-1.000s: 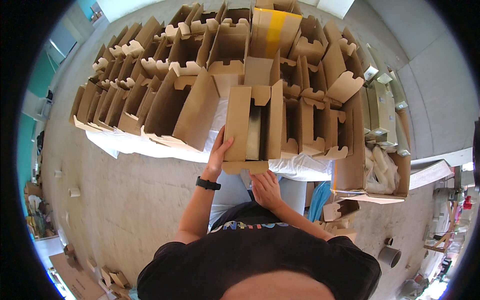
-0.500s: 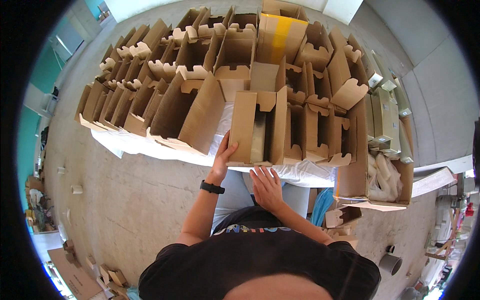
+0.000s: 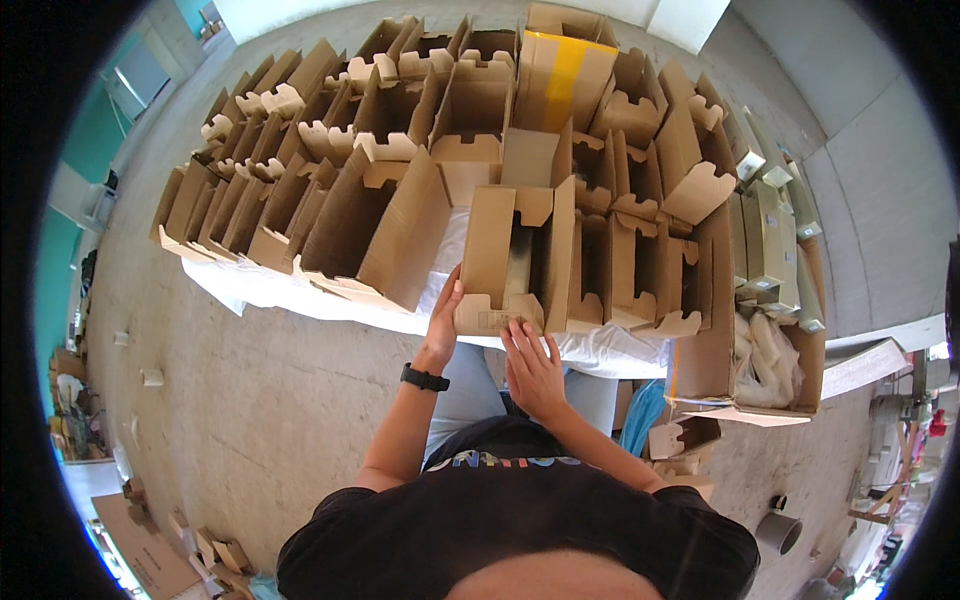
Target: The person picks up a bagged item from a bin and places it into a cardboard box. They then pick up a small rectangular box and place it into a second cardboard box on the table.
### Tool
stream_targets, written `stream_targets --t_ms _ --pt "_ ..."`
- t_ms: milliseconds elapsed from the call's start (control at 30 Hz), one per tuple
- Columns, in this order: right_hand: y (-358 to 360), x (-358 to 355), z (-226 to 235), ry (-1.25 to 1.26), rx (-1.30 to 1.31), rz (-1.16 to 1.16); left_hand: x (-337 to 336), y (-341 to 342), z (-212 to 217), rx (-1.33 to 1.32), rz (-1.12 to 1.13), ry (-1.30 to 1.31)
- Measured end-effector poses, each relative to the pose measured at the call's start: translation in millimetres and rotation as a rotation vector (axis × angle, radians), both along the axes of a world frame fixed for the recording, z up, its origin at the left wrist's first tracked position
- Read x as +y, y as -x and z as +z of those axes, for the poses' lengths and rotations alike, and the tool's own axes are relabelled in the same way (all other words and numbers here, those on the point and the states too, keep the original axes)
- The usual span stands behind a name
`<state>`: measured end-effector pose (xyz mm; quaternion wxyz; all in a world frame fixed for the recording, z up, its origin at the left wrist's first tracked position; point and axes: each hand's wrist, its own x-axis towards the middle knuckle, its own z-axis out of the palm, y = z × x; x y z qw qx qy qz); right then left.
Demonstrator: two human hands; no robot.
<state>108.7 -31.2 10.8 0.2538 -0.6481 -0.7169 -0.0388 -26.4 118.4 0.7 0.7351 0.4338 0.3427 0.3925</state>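
An open brown cardboard carton [image 3: 487, 240] rests on the white-covered surface directly in front of me. Along its right side, a long pale, slightly shiny thing [image 3: 519, 265] shows in the opening; I cannot make out its kind. The notched end flap [image 3: 485, 318] at the near end slopes inward. My left hand [image 3: 445, 310] lies along the carton's left wall, fingers stretched and pointing away from me. My right hand [image 3: 532, 370] has its fingers extended, with the tips against the lower edge of the flap. Neither hand is closed round anything.
Rows of open cartons [image 3: 385, 215] cover the surface to the left and behind. More narrow cartons [image 3: 640, 270] stand close on the right. Beyond them, a larger box [image 3: 705, 365] holds pale boxes [image 3: 768, 240] and a clear plastic bag [image 3: 768, 365]. White cloth [image 3: 380, 312] hangs over the front edge.
The carton's near flap has tilted inward, so its face now shows. My right hand has moved slightly up with it, and my left thumb has come off the carton's top edge.
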Motion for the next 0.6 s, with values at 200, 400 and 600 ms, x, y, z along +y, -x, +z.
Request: stream_targets --t_ms 200,400,600 --pt "0 0 1 0.006 -0.010 -0.022 -4 1 -2 -0.152 -0.018 -0.067" --pt "-3 0 5 0.024 0.032 -0.012 -28 5 14 -0.011 0.025 -0.324" --pt "2 -1 3 0.037 0.092 0.022 -51 1 12 0.098 0.122 -0.132"
